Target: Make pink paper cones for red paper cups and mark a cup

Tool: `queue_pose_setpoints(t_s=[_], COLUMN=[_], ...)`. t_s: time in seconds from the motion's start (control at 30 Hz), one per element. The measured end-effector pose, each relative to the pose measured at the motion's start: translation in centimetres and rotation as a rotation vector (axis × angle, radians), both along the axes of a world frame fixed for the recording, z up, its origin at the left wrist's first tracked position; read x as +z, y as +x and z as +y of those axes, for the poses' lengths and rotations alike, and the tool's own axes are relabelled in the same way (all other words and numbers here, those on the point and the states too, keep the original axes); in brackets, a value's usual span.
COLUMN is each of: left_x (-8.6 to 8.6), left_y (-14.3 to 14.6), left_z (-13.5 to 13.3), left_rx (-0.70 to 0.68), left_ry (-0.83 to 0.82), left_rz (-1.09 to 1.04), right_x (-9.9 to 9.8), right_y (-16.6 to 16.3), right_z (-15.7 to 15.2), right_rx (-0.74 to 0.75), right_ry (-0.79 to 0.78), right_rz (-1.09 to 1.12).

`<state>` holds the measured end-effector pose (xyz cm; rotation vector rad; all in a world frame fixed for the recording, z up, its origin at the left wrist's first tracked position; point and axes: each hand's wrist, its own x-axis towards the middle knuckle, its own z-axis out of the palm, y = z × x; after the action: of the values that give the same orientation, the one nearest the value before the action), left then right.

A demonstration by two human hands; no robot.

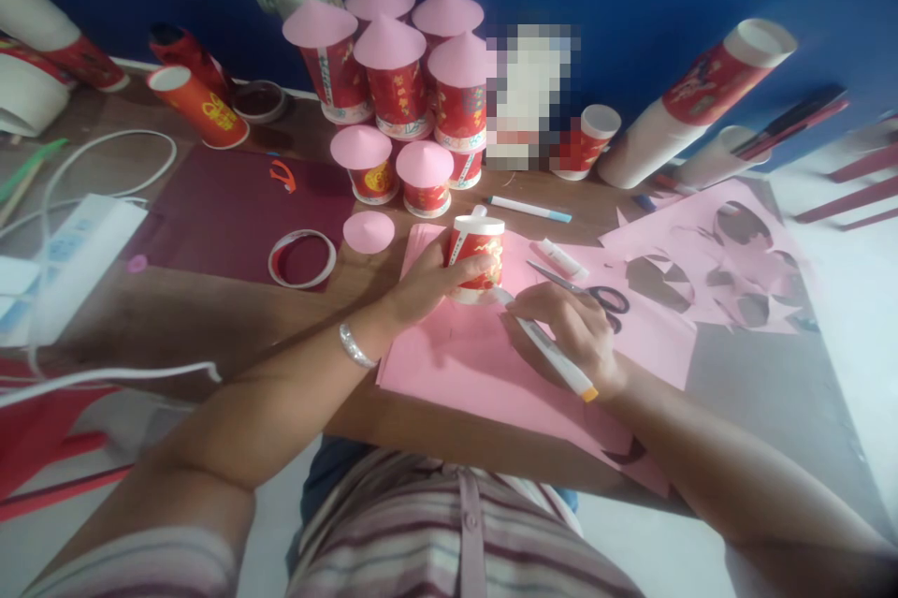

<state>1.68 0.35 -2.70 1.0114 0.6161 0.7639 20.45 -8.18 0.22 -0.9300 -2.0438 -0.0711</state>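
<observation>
My left hand (427, 280) is wrapped round a red paper cup (477, 254) that stands upside down on a pink paper sheet (491, 364). My right hand (575, 327) grips a white pen (554, 355) with an orange end, its tip touching the paper at the cup's base. A silver bracelet (354, 347) sits on my left wrist. Black-handled scissors (596, 294) lie just behind my right hand.
Several red cups with pink cone lids (393, 65) stand stacked at the back. A loose pink cone (369, 231), a tape ring (301, 258), a second pen (529, 208) and a maroon sheet (231, 214) lie nearby. Cut pink paper (716, 261) is at right, a power strip (77, 252) at left.
</observation>
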Motion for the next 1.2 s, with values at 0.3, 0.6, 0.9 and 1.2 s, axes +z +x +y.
queue_pose_setpoints(t_s=[0.3, 0.6, 0.9, 1.2], left_x=[0.33, 0.3, 0.07, -0.09], left_y=[0.21, 0.21, 0.21, 0.24], left_z=[0.03, 0.05, 0.18, 0.23], left_rx=[0.031, 0.028, 0.039, 0.045], left_ry=[-0.017, -0.029, 0.006, 0.005], left_rz=[-0.016, -0.019, -0.046, -0.065], right_x=[0.03, -0.1, -0.08, 0.06], right_y=[-0.15, -0.12, 0.1, 0.0], right_z=[-0.21, -0.26, -0.14, -0.21], right_rx=[0.007, -0.006, 0.002, -0.002], right_ry=[-0.01, 0.004, -0.023, -0.017], right_rz=[-0.009, -0.033, -0.011, -0.034])
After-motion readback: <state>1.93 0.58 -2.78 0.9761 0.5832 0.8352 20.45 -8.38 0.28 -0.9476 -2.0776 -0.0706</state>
